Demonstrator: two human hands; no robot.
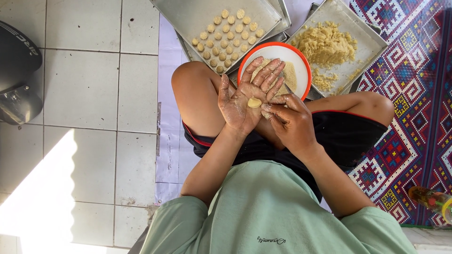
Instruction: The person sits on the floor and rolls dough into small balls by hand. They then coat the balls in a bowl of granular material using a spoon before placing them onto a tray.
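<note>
i see the left hand [245,101] spread flat, small pale dough disc [254,102] on its palm; right hand [289,120] pinching crumbs beside it. risk: a tilted palm drops the disc toward the orange-rimmed white bowl [301,61].

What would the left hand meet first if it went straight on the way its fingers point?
Probably the orange-rimmed bowl: the left hand, open with a dough disc on its palm, points fingers over its crumb-coated contents. Height above the bowl is unclear.
</note>
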